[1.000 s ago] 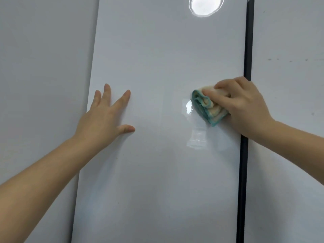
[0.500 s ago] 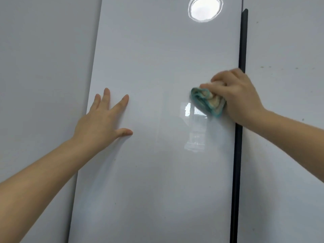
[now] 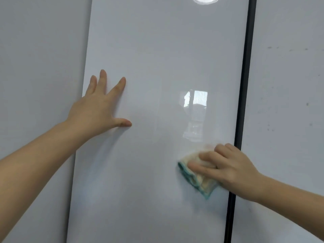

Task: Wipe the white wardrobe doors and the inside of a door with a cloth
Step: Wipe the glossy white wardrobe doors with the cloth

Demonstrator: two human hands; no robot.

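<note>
The cloth (image 3: pixel 196 179) is a bunched wad, cream with a blue-green edge. It is pressed on the shiny white middle door (image 3: pixel 157 50), just left of the black strip (image 3: pixel 245 85) and low down along it. The right hand (image 3: pixel 228 169) holds it, with its fingers bent over the top of the wad. The thumb is hidden, and the hand and cloth look blurry. A loose corner of the cloth sticks out below the hand, so I think the wad could slip out or come undone if the hand rubs fast without squeezing. The back of the hand crosses in front of the black strip, so the knuckles could bump it, or the cloth could snag on its edge. The left hand (image 3: pixel 98 109) lies open and flat on the same door, far to the left of the black strip, with its fingers spread. It may leave finger marks on the glossy face, so that spot needs a wipe too. On the other side of the black strip, the right door (image 3: pixel 289 85) has small dark specks (image 3: pixel 307 104), which are easy to miss.
</note>
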